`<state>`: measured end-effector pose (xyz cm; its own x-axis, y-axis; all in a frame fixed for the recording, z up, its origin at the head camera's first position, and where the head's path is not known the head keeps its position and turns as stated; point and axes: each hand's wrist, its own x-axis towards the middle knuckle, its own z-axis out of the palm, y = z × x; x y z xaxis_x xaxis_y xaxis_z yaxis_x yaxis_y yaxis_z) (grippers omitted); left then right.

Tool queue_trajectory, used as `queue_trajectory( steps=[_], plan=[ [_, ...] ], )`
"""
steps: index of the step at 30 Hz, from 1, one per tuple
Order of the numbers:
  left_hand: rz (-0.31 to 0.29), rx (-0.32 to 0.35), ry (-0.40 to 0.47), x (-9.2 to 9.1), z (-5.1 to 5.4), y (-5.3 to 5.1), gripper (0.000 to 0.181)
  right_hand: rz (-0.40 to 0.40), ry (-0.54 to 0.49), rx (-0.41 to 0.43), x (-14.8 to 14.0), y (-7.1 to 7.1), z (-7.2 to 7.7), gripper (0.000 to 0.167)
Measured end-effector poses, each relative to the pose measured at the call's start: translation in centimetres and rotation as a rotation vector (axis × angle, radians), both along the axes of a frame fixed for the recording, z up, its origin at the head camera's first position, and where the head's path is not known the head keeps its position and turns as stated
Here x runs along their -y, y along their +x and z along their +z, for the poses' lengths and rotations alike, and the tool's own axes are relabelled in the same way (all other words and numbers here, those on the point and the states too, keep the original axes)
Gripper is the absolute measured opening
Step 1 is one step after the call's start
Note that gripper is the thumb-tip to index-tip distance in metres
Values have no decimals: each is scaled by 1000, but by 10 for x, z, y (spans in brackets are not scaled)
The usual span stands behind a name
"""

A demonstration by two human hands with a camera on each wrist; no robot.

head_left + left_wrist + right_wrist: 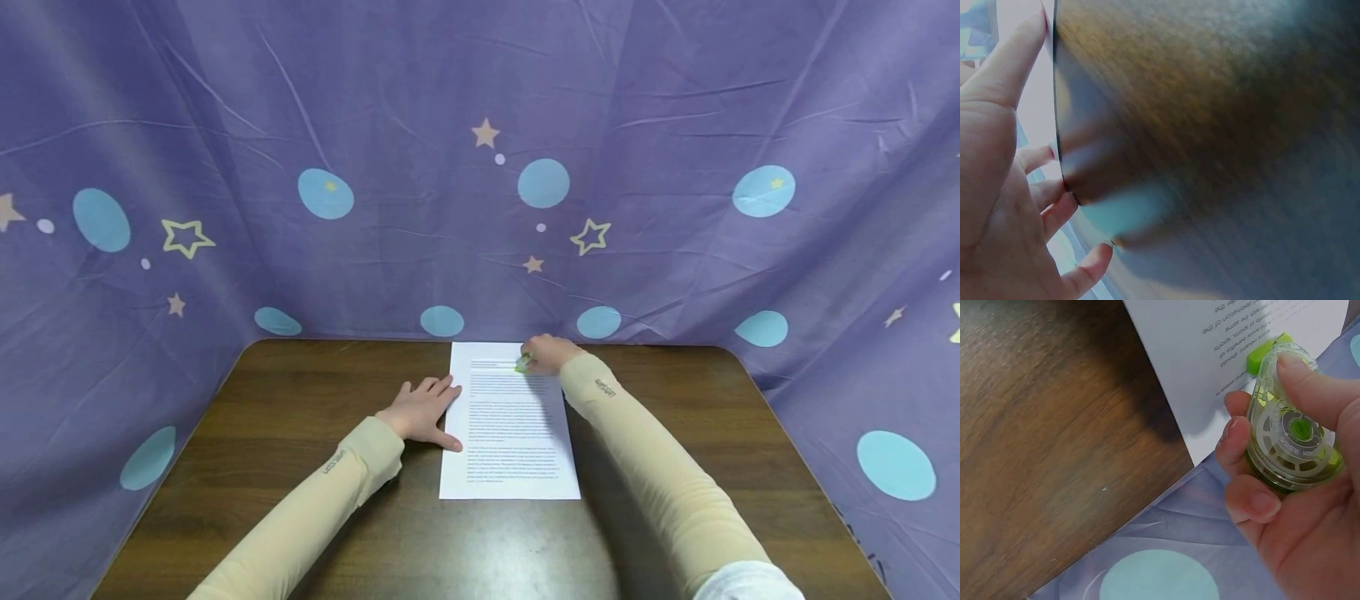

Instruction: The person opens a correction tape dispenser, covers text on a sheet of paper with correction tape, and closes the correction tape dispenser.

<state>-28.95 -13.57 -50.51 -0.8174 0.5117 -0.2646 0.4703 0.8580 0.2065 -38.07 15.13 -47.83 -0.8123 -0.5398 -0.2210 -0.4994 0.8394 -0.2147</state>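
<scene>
A printed sheet of paper (513,492) lies near the far edge of the table. On its left margin rests my left hand (422,412), fingers spread and thumb apart; in the left wrist view the left hand (997,169) has its fingertips at the paper's edge. At the top lines of text, my right hand (551,353) grips a green, clear-bodied correction tape (1294,434). The right wrist view has the right hand (1310,519) curled round it, thumb on top, with its green tip close over the print. Whether the tip touches the paper cannot be told.
The brown wooden table (300,417) extends on both sides of the sheet. A purple curtain (420,167) with stars and blue dots hangs right behind the table's far edge and along both sides.
</scene>
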Motion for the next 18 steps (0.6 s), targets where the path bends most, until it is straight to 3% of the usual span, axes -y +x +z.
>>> queue_trajectory(
  steps=[18],
  plan=[
    [6,2,13,0,-1,0,114,-26,19,18,-18,0,0,4]
  ],
)
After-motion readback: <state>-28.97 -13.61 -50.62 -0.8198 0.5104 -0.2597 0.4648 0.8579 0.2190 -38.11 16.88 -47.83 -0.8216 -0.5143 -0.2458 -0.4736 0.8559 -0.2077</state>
